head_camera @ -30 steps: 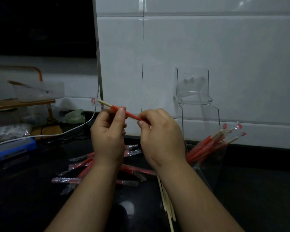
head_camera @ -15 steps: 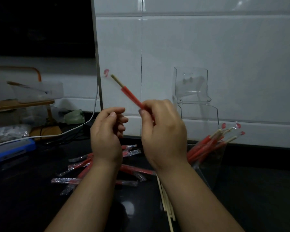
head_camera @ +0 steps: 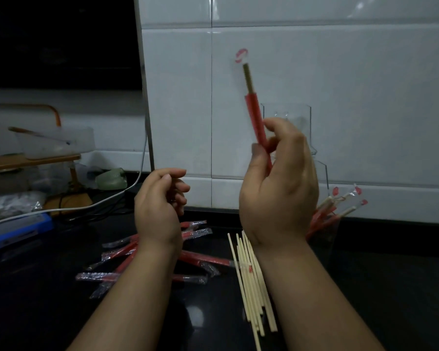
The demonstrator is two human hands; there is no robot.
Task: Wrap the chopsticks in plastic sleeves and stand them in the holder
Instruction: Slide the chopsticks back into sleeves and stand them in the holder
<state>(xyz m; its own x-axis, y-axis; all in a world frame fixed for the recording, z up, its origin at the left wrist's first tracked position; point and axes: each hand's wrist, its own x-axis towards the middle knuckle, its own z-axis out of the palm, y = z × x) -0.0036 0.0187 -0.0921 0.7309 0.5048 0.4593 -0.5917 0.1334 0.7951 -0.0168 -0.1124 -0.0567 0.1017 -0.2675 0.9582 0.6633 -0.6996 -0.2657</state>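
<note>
My right hand point(head_camera: 279, 188) grips a sleeved chopstick pair point(head_camera: 254, 110) and holds it nearly upright in front of the white tiles, its red-printed sleeve tip at the top. My left hand point(head_camera: 157, 206) hovers beside it with loosely curled fingers and holds nothing. Bare wooden chopsticks point(head_camera: 251, 282) lie on the black counter under my right wrist. Several red plastic sleeves point(head_camera: 195, 259) lie scattered under my left wrist. The clear holder point(head_camera: 325, 239) stands at the right with several wrapped chopsticks point(head_camera: 332, 209) leaning in it.
A clear acrylic stand point(head_camera: 287, 115) rests against the tiled wall behind my right hand. At the left are a blue box point(head_camera: 15, 229), a white cable point(head_camera: 107, 198), a wooden rack with a plastic container point(head_camera: 56, 143) and a green object point(head_camera: 110, 179).
My left hand has let go of the sleeved chopsticks and dropped away. My right hand swung them from pointing left to nearly upright and moved rightwards.
</note>
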